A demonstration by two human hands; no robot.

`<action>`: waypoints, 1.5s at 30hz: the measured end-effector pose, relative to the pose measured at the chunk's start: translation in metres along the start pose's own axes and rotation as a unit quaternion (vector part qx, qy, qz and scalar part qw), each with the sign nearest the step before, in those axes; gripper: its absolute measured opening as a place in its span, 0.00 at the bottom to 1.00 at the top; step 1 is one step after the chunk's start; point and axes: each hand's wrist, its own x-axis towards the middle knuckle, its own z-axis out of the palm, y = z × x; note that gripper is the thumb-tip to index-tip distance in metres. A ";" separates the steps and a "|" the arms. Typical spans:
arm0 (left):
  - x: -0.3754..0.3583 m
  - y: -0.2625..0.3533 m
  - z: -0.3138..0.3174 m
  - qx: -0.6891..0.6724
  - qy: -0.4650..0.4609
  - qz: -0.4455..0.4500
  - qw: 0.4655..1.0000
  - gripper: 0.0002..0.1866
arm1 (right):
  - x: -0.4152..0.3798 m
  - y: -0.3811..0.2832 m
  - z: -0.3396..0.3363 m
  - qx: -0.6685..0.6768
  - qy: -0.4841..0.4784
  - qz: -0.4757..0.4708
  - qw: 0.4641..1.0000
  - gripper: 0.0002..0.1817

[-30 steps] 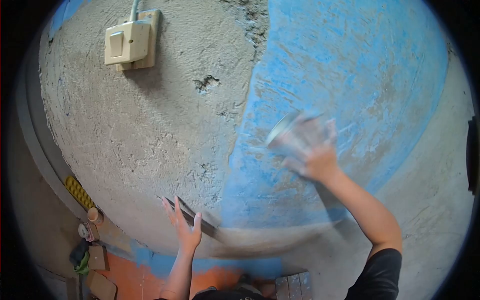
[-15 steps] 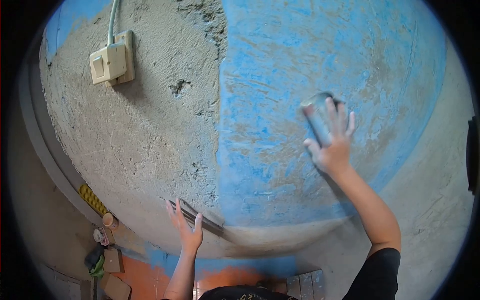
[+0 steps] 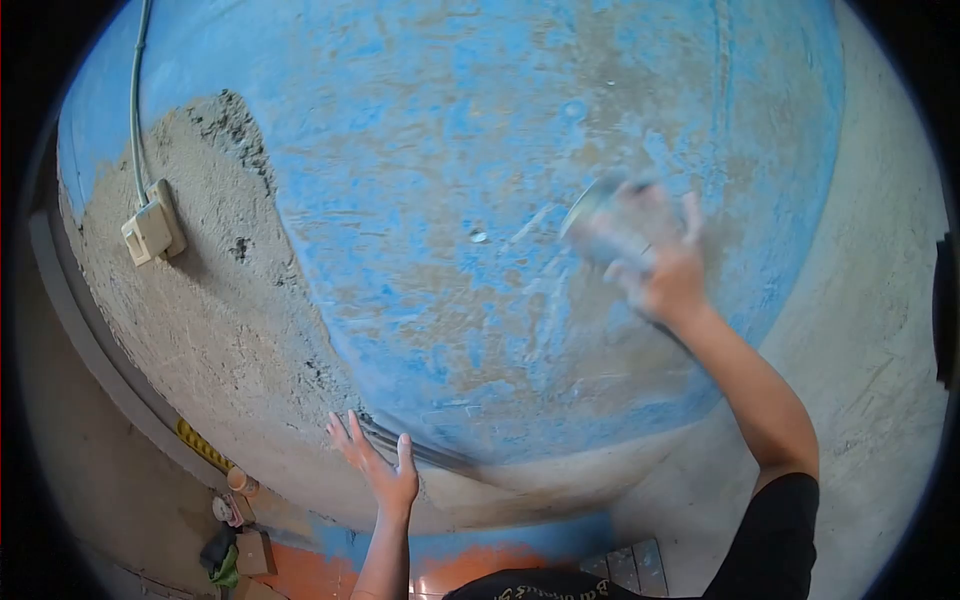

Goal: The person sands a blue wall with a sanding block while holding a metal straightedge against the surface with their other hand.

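Well right of the cream plastic light switch [image 3: 150, 232], a blurred, rounded grey tool [image 3: 590, 215], long axis unclear, lies on the switch side of the right hand [image 3: 662, 262] gripping it, while the left hand [image 3: 382, 466], fingers spread, stands nearer the switch

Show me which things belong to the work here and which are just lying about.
Part of the work: right hand, the blurred object it holds, patchy blue wall, open left hand.

Apparently lying about: yellow item, small container, cardboard box, green item.
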 end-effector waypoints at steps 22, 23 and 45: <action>-0.055 0.098 0.070 0.015 0.010 -0.011 1.000 0.47 | -0.133 0.028 0.031 0.026 -0.045 -0.040 0.998 0.44; -0.055 0.098 0.068 0.025 0.009 -0.007 1.000 0.46 | -0.143 0.022 0.039 0.048 -0.083 -0.094 0.991 0.44; -0.015 0.008 0.032 0.043 0.068 -0.022 0.996 0.47 | 0.012 -0.007 0.021 -0.008 0.001 -0.098 0.995 0.37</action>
